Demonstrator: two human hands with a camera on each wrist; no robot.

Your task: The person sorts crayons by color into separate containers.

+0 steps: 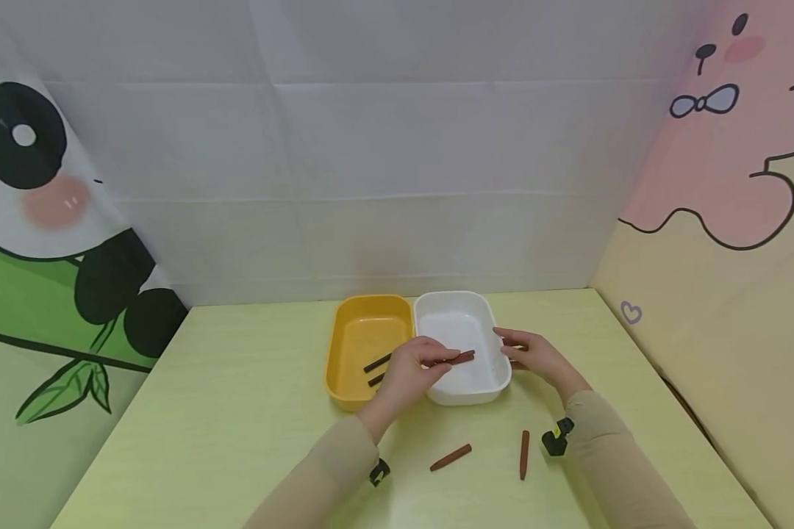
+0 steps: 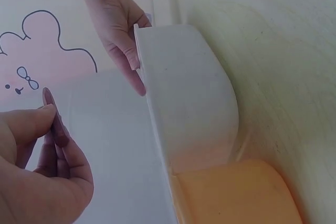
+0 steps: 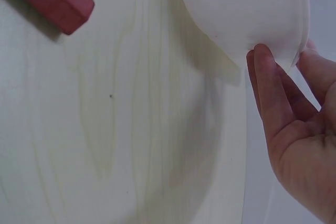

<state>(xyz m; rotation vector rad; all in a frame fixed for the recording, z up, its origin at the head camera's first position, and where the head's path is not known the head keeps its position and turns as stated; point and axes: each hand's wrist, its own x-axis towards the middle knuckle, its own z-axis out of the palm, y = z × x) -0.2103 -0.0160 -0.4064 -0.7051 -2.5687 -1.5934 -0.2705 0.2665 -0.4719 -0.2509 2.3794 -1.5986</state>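
My left hand [image 1: 408, 369] is over the near part of a white plastic tray [image 1: 456, 316]. Its thumb and fingertips pinch reddish-brown crayon-like sticks [image 1: 464, 358], two of them side by side in the head view. At the tray's right side, my right hand [image 1: 540, 358] grips the rim; in the right wrist view its fingers [image 3: 269, 77] press the outer wall and the thumb is at the edge. Two similar brown sticks lie on the table, one slanted [image 1: 451, 457] and one pointing toward me [image 1: 525, 455].
A yellow tray [image 1: 369, 323] stands against the white one on the left, with black sticks [image 1: 377, 362] inside, partly hidden by my left hand. Behind the pale wooden table [image 1: 251, 382] hangs a white cloth wall [image 1: 370, 147]; cartoon-printed panels flank it.
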